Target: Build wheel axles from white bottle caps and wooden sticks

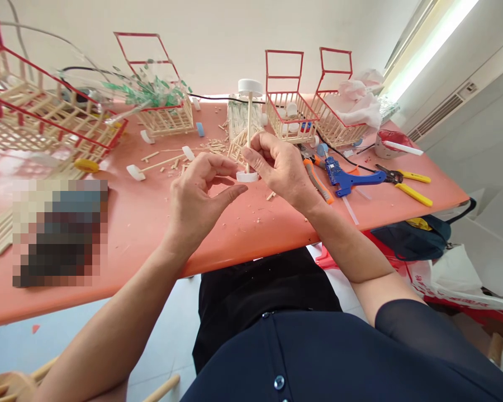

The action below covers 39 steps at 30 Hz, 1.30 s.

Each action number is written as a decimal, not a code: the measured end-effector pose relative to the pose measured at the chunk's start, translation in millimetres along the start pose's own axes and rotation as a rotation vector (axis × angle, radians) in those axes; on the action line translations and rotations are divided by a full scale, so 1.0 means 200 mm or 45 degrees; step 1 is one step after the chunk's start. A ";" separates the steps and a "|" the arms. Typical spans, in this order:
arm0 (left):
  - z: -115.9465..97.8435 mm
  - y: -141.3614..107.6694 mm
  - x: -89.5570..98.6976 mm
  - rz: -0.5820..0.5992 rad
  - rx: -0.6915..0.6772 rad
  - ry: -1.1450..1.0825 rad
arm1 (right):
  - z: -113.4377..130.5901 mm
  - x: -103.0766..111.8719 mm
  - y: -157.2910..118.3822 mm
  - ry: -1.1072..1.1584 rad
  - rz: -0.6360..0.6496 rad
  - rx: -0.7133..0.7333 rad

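My right hand (279,167) pinches a thin wooden stick (250,120) that stands upright above the table. A white bottle cap (250,87) sits on the stick's top end. Another white cap (247,177) is at its lower end. Beside that lower cap is my left hand (205,192), its thumb and fingers apart; nothing is held between them, and I cannot tell whether a fingertip touches the cap. A similar stick with a white cap at each end (161,163) lies on the table left of my hands.
Stick-built baskets with red rims (291,120) stand along the back. At right lie a blue glue gun (352,178), orange-handled pliers (318,181), yellow-handled pliers (411,184) and a cup of red paint (392,144). Wood scraps (220,146) litter the middle. A blurred-out dark object (62,234) lies left.
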<state>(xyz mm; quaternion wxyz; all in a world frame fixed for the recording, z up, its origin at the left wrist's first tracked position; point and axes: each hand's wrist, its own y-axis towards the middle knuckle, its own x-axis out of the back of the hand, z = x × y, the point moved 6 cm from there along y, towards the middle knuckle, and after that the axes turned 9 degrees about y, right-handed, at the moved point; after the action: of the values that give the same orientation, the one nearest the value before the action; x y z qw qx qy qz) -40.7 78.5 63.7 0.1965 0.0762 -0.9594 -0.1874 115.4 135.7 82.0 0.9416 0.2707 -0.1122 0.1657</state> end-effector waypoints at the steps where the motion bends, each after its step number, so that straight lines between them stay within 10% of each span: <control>1: 0.00 0.00 0.00 -0.015 -0.006 0.007 | 0.00 0.00 0.00 0.004 0.003 -0.002; 18: -0.06 -0.05 0.02 -0.264 -0.449 0.468 | 0.01 -0.01 -0.01 0.067 0.031 0.003; 39: -0.10 -0.06 0.00 -0.219 -0.505 0.461 | 0.02 -0.01 0.00 0.011 0.023 0.098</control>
<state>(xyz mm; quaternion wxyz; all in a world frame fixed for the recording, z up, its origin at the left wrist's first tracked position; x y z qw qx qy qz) -32.5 61.4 76.3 0.3593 0.1496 -0.8432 -0.3709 113.5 132.8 83.8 0.9294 0.3051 -0.1039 0.1797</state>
